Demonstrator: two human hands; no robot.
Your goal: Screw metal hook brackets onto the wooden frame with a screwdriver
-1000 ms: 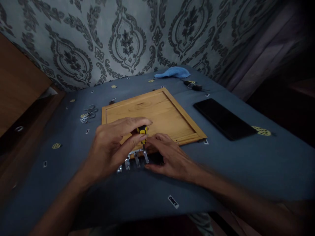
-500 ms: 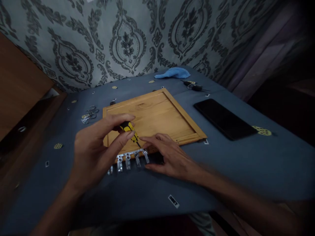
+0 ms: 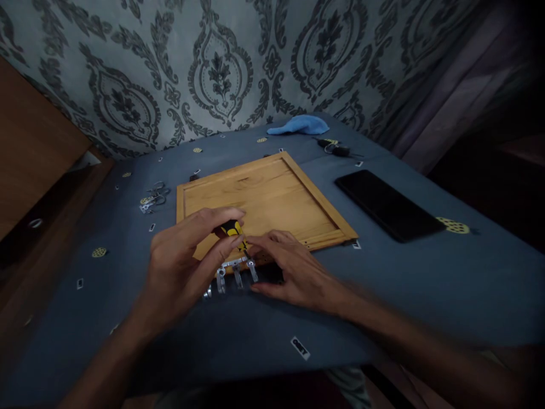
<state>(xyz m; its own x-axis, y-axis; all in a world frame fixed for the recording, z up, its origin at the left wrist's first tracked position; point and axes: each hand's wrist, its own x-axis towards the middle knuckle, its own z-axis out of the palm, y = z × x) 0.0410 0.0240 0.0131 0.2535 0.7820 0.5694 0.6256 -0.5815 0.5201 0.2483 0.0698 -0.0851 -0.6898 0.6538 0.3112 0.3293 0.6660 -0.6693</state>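
Observation:
My left hand is closed around the yellow-and-black handle of a screwdriver. The driver's tip points down at the right end of a row of silver metal hooks along the near edge of a framed wooden panel. Across from it, my right hand grips that near edge, its index finger on top beside the screwdriver and its thumb lower, by the last hook. The left hand partly hides the hook row. Whether the tip touches a screw I cannot tell.
Loose metal rings and brackets lie left of the panel. A black phone rests on the right, with a dark-handled tool and a blue cloth farther back. Everything sits on a blue patterned tablecloth.
My left hand has moved right and slightly down with the screwdriver, which now stands nearer my right index finger. My right hand and the panel have stayed nearly still.

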